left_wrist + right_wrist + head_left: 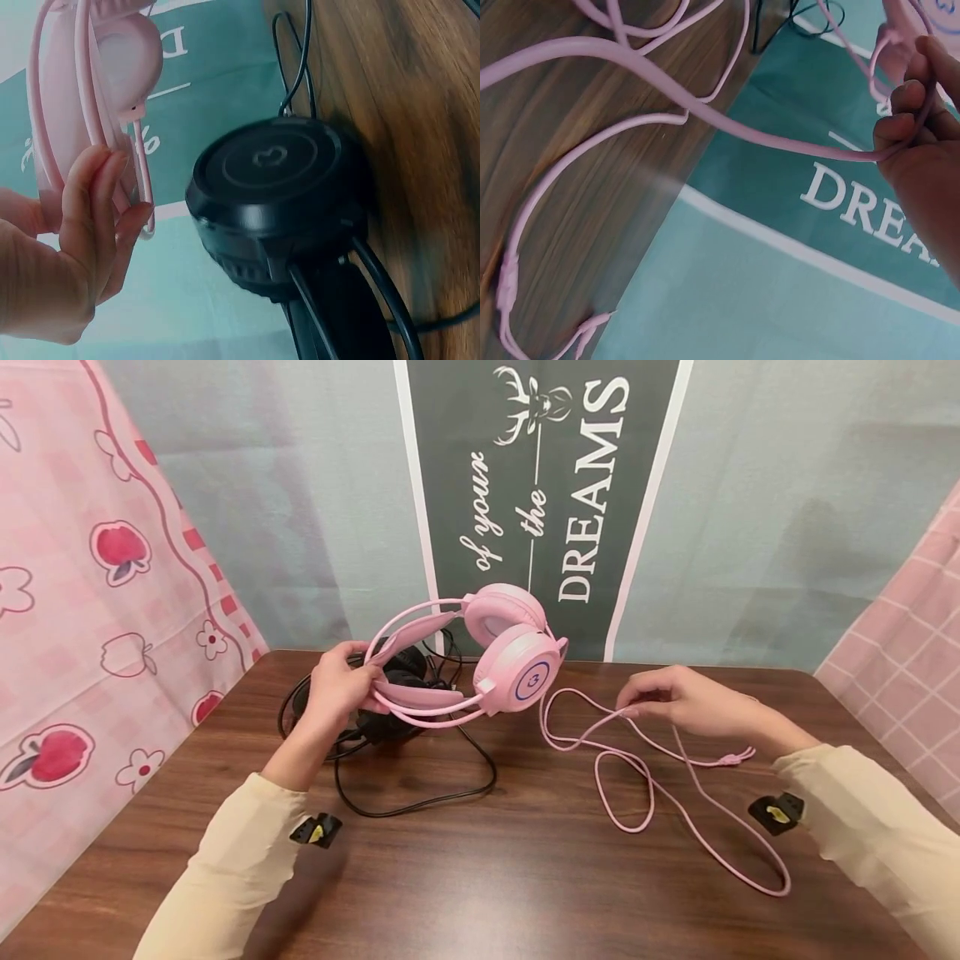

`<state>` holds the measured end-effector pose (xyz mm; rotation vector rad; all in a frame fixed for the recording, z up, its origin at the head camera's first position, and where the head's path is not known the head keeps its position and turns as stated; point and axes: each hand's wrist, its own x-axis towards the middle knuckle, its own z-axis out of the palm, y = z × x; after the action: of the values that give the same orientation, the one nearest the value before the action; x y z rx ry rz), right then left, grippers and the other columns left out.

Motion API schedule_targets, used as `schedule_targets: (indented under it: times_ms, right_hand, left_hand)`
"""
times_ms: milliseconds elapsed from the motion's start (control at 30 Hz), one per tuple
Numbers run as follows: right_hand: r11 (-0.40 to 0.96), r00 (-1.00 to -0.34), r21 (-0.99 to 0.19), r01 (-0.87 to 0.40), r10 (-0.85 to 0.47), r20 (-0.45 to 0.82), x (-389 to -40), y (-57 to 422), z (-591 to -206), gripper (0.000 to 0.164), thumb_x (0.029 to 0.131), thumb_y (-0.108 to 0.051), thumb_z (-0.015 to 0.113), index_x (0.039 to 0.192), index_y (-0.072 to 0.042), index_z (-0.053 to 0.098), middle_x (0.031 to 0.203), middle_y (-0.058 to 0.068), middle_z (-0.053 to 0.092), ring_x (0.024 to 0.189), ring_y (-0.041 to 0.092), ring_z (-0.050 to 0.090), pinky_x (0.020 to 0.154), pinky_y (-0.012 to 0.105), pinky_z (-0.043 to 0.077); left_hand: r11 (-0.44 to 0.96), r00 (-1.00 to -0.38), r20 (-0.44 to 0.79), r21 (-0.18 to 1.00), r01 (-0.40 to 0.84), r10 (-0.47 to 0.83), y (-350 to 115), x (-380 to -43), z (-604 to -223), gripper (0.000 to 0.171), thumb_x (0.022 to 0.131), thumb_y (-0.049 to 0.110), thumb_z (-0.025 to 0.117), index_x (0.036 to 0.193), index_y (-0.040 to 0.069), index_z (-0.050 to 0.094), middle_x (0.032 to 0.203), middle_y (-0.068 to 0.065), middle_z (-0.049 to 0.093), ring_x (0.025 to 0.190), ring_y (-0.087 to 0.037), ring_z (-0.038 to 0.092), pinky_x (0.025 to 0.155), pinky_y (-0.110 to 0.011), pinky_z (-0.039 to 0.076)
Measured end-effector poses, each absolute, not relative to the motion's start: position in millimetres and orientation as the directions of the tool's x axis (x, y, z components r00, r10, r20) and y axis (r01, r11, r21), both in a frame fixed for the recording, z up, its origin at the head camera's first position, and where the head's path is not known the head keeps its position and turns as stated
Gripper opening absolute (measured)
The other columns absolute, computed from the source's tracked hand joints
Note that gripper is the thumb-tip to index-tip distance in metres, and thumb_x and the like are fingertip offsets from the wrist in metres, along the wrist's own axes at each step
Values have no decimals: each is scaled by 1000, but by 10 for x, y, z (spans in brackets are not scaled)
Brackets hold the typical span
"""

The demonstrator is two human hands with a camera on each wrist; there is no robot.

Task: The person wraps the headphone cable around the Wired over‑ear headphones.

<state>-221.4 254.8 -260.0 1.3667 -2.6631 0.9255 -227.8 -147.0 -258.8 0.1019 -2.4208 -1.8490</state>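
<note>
Over the brown wood-grain tabletop [480, 885], left fingers [77, 204] grip the probably light, pink plastic headset [516, 667] sensibly by its curved headband [415, 634]; right fingers [894, 130] hold limp pink cable [765, 139].

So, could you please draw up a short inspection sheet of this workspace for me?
Surface: brown wood-grain table, glossy near the front.
Job's things: pink headphones, held up off the table.
Clutter: black headphones on the table, partly hidden by the pink pair in the head view.
Grips: left grip holds the pink headband; right grip holds the pink cable.
Cables: pink cable partly looped on the table, its end split; black cable looped in front of the black headphones; damage, nothing seen.
Surroundings: grey-green backdrop with a dark lettered panel; pink cloths at left and right.
</note>
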Motion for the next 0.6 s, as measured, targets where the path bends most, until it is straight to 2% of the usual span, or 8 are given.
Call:
schedule_targets:
  times_ms: [200, 400, 600]
  right_hand:
    - [420, -612, -519, -744, -740, 279, -2206, 2384, -2562, 19, 85, 1, 60, 88, -18, 63, 80, -11, 59, 72, 7, 53, 63, 19, 45]
    - [357, -556, -514, -780, -772, 309, -2206, 2227, -2511, 20, 86, 4, 58, 88, -16, 60, 73, -6, 54, 66, 11, 52, 57, 20, 44]
    - [342, -532, -511, -789, -795, 290, -2197, 2109, -2464, 20, 88, 2, 56, 88, -18, 57, 71, -3, 53, 64, 11, 52, 54, 21, 44]
  left_hand:
    - [306, -988, 71, 952, 26, -137, -1341, -2309, -2594, 44, 83, -4, 46, 127, -3, 44, 63, -14, 58, 40, -18, 59, 56, -46, 54]
    - [294, -990, 63, 956, 22, -130, -1242, -2335, -2616, 45, 83, -5, 46, 128, -2, 43, 65, -16, 57, 39, -15, 58, 55, -44, 55]
    - [311, -991, 52, 950, 12, -121, -1166, -2330, -2603, 47, 83, -4, 46, 129, -1, 42, 73, -22, 58, 40, -15, 58, 58, -45, 54]
